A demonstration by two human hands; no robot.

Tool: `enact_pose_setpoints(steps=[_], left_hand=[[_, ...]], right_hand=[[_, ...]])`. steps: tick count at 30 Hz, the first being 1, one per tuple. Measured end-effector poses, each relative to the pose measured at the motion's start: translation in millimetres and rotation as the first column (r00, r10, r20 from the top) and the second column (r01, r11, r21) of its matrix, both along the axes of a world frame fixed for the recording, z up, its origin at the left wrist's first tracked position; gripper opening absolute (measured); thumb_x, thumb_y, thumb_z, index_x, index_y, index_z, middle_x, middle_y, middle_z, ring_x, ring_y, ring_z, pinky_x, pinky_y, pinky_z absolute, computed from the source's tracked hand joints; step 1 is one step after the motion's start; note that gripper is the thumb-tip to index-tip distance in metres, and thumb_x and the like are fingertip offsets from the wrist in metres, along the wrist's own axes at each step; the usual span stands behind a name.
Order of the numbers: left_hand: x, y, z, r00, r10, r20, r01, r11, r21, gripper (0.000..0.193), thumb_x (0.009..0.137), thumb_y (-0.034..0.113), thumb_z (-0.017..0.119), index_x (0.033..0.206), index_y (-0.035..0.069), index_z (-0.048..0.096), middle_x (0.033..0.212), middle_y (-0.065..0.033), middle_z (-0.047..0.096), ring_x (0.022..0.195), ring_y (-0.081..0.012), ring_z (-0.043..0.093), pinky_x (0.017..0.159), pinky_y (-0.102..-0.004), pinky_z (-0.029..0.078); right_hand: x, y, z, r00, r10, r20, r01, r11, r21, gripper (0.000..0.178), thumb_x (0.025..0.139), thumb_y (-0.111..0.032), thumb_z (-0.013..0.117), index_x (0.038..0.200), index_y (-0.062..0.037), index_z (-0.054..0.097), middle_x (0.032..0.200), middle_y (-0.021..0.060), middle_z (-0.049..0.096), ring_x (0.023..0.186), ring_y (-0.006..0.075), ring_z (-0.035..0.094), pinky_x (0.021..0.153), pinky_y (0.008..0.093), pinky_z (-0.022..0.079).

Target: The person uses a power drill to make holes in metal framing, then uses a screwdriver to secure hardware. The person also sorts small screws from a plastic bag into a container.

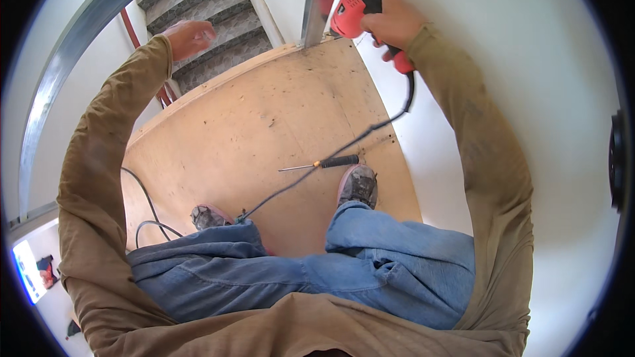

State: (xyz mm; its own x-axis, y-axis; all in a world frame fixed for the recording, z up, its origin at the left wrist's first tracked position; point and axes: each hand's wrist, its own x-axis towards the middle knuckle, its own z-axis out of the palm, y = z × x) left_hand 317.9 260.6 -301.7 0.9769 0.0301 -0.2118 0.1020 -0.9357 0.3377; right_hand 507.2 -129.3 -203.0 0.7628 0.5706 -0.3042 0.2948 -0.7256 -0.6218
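Note:
My right hand [397,20] is wrapped round the grip of a red and black corded power drill [350,12], held up at the far right. The drill is close to an upright metal channel [314,10]; its front end and any bit are hidden from me. From the grip a dark cord [357,137] runs down across the floor toward my left foot. Over at the left, my left hand [190,38] is raised in front of the stairs, slightly blurred, its fingers loosely apart and nothing in them. A screwdriver [337,161] with a black handle lies beside my right shoe.
Tiled stairs [218,23] rise beyond the far edge of the tan floor board [218,125]. A bent-looking metal rail [63,66] passes on the left. White wall [555,106] borders my right side. More cable [147,192] loops near my left leg.

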Motion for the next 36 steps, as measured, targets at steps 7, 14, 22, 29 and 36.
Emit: enact_pose_setpoints(steps=[7,14,22,29,36], left_hand=[[-61.7,-124.5,77.3,0.952,-0.183,-0.246,0.077,0.919,-0.386,0.035,0.099,0.03,0.06,0.125,0.007,0.067,0.106,-0.0149,0.073,0.092,-0.0237,0.072,0.084,-0.0361,0.057],[-203.4,-176.2,16.1,0.946,0.181,-0.27,-0.21,-0.295,-0.932,0.09,0.095,0.074,0.047,0.156,0.008,0.034,0.149,-0.0155,0.048,0.132,-0.0262,0.051,0.108,-0.0428,0.042],[-249.9,-140.2,23.0,0.534,0.74,-0.41,0.562,-0.673,-0.481,0.074,0.093,0.07,0.055,0.133,0.008,0.052,0.126,-0.017,0.063,0.118,-0.0327,0.061,0.103,-0.0494,0.048],[-406.1,-41.5,16.7,-0.233,0.942,-0.239,0.394,-0.133,-0.909,0.034,0.096,0.037,0.068,0.115,0.01,0.058,0.103,-0.0048,0.067,0.095,-0.0172,0.067,0.088,-0.0345,0.056],[-555.5,116.1,-89.2,-0.649,0.684,-0.333,-0.189,-0.569,-0.8,0.038,0.09,0.043,0.07,0.103,0.008,0.065,0.097,-0.007,0.071,0.083,-0.0219,0.072,0.073,-0.0372,0.058]], right_hand=[[-68.4,11.4,68.7,0.957,0.291,0.001,-0.287,0.943,-0.167,0.045,0.081,-0.016,0.06,0.123,0.0001,0.057,0.08,0.0088,0.062,0.067,0.0161,0.063,0.047,0.0329,0.054],[-182.0,69.5,50.1,0.724,0.635,0.272,-0.685,0.708,0.172,0.06,0.086,-0.015,0.064,0.142,0.0007,0.047,0.097,0.0205,0.069,0.081,0.0292,0.071,0.075,0.0381,0.058],[-284.8,149.2,-8.6,0.428,0.805,0.412,-0.898,0.326,0.295,0.071,0.09,-0.014,0.067,0.15,0.0045,0.035,0.131,0.029,0.06,0.114,0.0432,0.065,0.092,0.0433,0.054],[-263.1,161.7,-32.2,0.224,0.893,0.389,-0.974,0.221,0.052,0.054,0.087,-0.014,0.07,0.136,0.0037,0.052,0.129,0.0277,0.055,0.117,0.0445,0.056,0.098,0.046,0.049],[-191.0,127.2,-81.7,0.295,0.926,0.235,-0.921,0.341,-0.186,0.04,0.087,-0.01,0.068,0.123,0.003,0.059,0.115,0.0248,0.06,0.103,0.0431,0.061,0.088,0.0463,0.052]])
